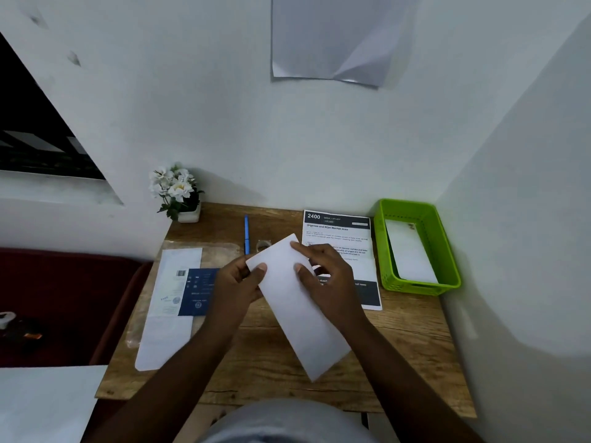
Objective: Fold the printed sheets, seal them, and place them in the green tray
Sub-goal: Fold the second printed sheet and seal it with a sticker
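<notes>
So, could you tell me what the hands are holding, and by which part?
Both hands, left and right, pinch the folded white sheet at its far end.

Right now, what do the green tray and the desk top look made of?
Green tray: likely moulded plastic, uniform bright green with slotted, perforated walls and a slight sheen. Desk top: wood or wood-look laminate, matt brown with visible grain streaks and knots; cannot tell which.
</notes>
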